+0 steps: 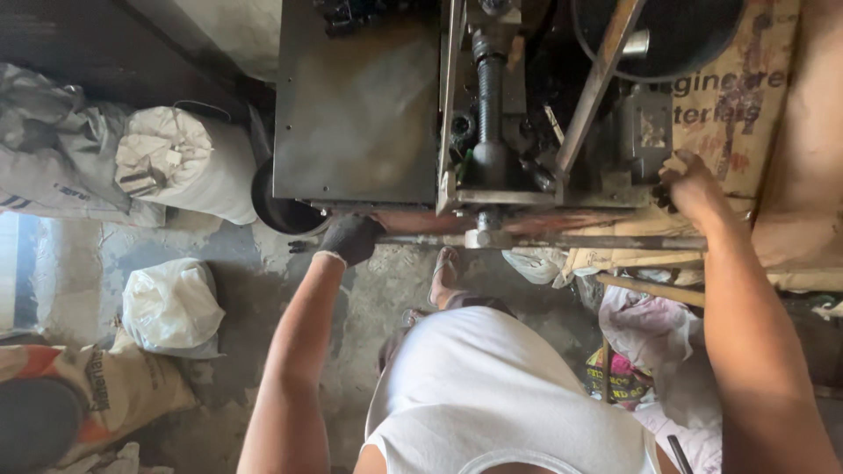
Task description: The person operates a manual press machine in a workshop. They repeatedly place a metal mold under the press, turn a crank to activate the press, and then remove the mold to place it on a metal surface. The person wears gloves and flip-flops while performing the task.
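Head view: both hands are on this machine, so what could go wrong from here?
1. The gloved left hand rests at the machine's lower front edge, close to the threaded screw shaft; if parts move, fingers could be pinched.
2. The bare right hand touches dark, greasy-looking metal parts and might slip or get cut.
3. Sacks and bags crowd the floor around the sandalled foot, a possible trip hazard.

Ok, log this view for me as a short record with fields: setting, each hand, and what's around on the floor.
setting: metal machine on a concrete floor
left hand: dark glove, gripping the horizontal bar at the machine's lower edge
right hand: bare, resting on the machine's right side
floor items: white sacks, white plastic bag
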